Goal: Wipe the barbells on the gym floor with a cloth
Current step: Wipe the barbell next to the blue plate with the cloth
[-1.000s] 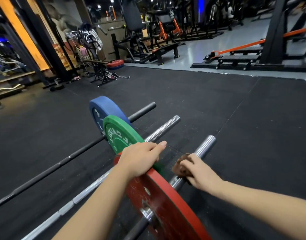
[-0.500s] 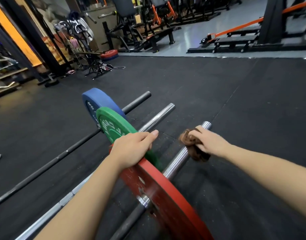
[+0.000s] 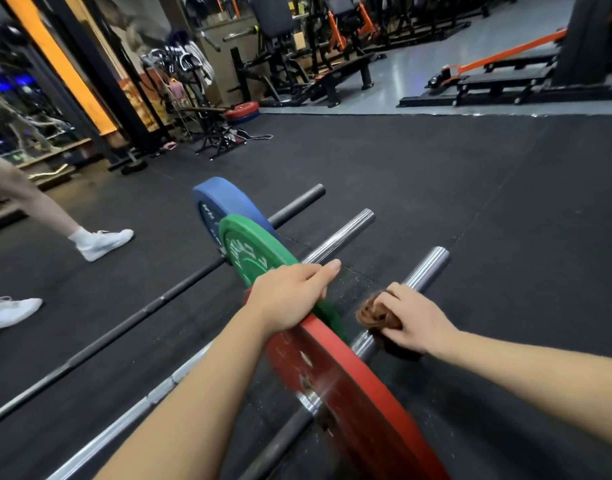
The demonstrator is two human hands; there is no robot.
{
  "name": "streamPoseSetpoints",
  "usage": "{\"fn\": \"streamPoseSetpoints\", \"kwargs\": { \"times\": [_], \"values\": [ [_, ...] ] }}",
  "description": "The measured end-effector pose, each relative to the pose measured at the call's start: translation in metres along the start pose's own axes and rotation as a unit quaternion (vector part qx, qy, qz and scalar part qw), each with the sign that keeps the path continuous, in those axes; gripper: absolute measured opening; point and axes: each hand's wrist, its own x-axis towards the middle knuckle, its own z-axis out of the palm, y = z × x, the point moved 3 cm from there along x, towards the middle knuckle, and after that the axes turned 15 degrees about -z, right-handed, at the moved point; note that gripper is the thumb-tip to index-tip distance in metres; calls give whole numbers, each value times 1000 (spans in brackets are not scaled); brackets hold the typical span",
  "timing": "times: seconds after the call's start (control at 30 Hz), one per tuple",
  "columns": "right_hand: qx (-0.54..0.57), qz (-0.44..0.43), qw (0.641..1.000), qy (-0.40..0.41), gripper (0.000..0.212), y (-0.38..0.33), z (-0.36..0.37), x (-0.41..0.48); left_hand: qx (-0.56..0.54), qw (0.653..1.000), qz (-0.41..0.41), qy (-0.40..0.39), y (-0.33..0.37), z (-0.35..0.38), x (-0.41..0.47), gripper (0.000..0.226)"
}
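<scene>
Three barbells lie side by side on the black rubber floor. The nearest carries a red plate [image 3: 363, 393], and its chrome sleeve [image 3: 425, 268] points up and right. My right hand [image 3: 415, 320] grips a brown cloth [image 3: 375, 315] wrapped round that sleeve, close to the red plate. My left hand [image 3: 290, 292] rests on the top rim of the red plate, fingers curled over its edge. Behind stand a green plate [image 3: 252, 254] on a chrome bar [image 3: 342, 233] and a blue plate [image 3: 221, 206] on a black bar [image 3: 297, 202].
A person's legs in white shoes [image 3: 105, 242] stand on the mat at the left, close to the black bar's shaft. Benches and racks [image 3: 311, 71] line the far edge of the mat. A black and orange machine [image 3: 505, 71] sits at the back right.
My right hand has slid the cloth back down the sleeve toward the red plate. A person's legs have stepped into view at the left. My left hand stays on the plate.
</scene>
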Motion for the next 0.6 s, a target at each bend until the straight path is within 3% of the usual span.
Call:
{"fn": "streamPoseSetpoints", "kwargs": {
  "times": [0.17, 0.27, 0.4, 0.53, 0.6],
  "values": [
    [33, -111, 993, -27, 36, -55, 29, -5, 19, 1000, 5, -3, 0, 1, 1, 72],
    [24, -126, 990, -59, 41, -60, 32, -1, 21, 1000, 3, -3, 0, 1, 0, 72],
    [-18, -48, 997, -55, 51, -13, 11, 5, 23, 1000, 6, -5, 2, 0, -3, 72],
    [-18, 117, 993, 3, 34, 33, -14, 18, 22, 1000, 8, -11, 3, 1, -3, 71],
    [3, 105, 994, -17, 31, 24, -9, 23, 23, 1000, 10, -13, 2, 1, 0, 71]
  ]
}}
